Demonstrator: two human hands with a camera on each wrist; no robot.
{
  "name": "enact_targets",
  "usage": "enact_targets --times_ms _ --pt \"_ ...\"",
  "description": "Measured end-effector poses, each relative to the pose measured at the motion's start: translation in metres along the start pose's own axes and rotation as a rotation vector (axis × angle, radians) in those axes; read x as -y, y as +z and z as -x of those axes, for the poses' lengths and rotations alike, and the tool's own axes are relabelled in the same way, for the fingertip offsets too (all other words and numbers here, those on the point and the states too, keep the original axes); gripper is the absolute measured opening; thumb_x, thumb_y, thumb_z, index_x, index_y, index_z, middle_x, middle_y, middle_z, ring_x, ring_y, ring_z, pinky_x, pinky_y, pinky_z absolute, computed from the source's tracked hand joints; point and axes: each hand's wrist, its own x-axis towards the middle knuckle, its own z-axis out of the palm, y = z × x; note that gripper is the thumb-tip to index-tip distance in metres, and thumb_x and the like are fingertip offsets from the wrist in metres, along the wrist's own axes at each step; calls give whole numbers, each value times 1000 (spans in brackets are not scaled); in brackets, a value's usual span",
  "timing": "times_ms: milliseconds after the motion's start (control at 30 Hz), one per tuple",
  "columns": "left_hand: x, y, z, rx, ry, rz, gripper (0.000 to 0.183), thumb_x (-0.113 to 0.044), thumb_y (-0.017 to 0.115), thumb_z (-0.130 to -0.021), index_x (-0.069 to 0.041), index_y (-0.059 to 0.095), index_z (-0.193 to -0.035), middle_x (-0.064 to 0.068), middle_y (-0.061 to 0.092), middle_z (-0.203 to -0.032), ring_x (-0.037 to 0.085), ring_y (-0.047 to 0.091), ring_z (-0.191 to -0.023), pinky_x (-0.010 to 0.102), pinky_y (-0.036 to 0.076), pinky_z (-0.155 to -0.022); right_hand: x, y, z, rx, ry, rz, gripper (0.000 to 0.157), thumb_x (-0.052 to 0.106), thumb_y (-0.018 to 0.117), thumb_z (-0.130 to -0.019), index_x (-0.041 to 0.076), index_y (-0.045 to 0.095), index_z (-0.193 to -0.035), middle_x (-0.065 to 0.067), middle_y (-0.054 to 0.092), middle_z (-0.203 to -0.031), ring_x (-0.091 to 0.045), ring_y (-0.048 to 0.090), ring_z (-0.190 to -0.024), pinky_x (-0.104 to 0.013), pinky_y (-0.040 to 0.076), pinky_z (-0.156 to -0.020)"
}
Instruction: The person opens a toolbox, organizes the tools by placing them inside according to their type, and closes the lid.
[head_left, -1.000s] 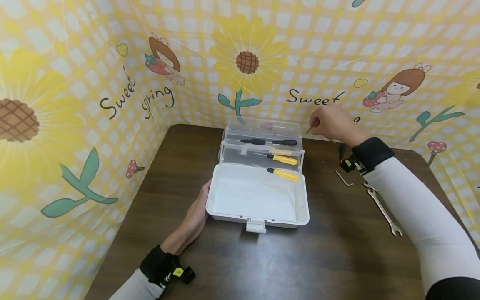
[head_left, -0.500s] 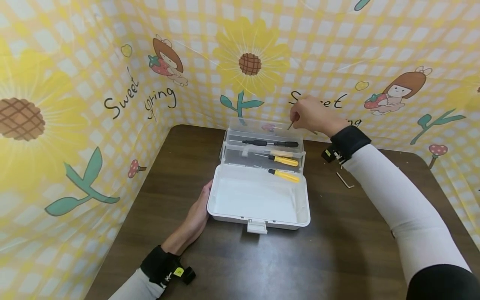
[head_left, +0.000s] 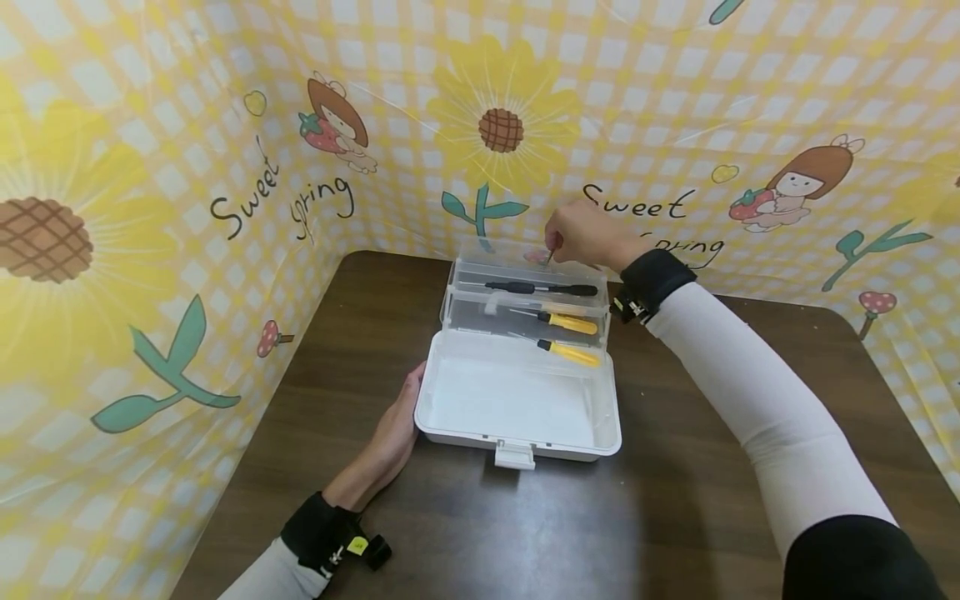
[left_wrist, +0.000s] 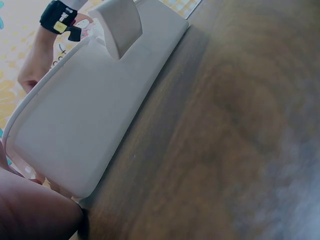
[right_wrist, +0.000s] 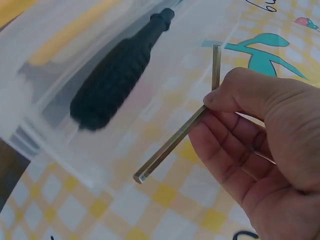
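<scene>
A white toolbox [head_left: 517,396] stands unlatched on the table, its clear tiered trays [head_left: 468,312] spread out behind the base. My left hand [head_left: 393,425] lies along the toolbox's left side and touches it; some fingers are hidden by the wall. Above the rear tray, my right hand [head_left: 588,235] pinches an L-shaped hex key [right_wrist: 170,145] at its bend between thumb and fingers. Below it, a black screwdriver [head_left: 573,290] lies in the rear tray. Two yellow-handled screwdrivers [head_left: 572,323] lie in the trays nearer the base.
The brown table [head_left: 337,333] meets a yellow checked cloth backdrop [head_left: 405,200] at the rear and left. A latch [head_left: 514,455] sticks out from the toolbox's front. My right sleeve [head_left: 757,383] covers part of the table's right side.
My right hand has moved left with the hex key, from beside the toolbox to over the rear tray. The arm now hides another hex key and the wrenches. My left hand stays put.
</scene>
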Motion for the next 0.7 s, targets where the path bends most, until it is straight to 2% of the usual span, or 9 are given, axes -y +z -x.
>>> enact_targets --times_ms 133,200,267,367,700 --pt "1 0 0 3 10 -2 73 -57 18 -114 -14 7 -172 4 7 -178 20 5 -163 48 9 -132 3 8 -9 -2 -30 -2 19 13 83 -93 5 77 -77 -6 74 -79 -23 66 -77 -40 56 -75" --pt "1 -1 0 6 14 -5 74 -58 18 -114 -14 7 -172 4 6 -178 21 5 -163 48 9 -132 5 11 -12 -3 -38 -10 16 12 84 -92 5 79 -79 -7 76 -82 -23 69 -79 -39 58 -77" --pt "1 0 0 9 13 -7 75 -60 19 -113 -14 7 -172 4 6 -178 21 5 -163 48 9 -132 5 14 -15 -5 -44 -8 7 4 82 -89 6 81 -82 -7 78 -85 -24 71 -83 -40 59 -80" --pt "1 0 0 7 13 -6 76 -61 19 -113 -14 7 -172 4 6 -178 21 5 -163 48 9 -132 6 18 -19 -3 -42 -10 11 -4 79 -83 6 83 -86 -8 78 -88 -25 72 -85 -40 59 -81" --pt "0 0 0 4 5 0 73 -58 18 -114 -14 8 -172 3 6 -178 20 5 -163 47 9 -132 12 31 -29 1 -44 -11 7 -4 82 -84 3 82 -85 -11 78 -88 -29 72 -89 -44 59 -84"
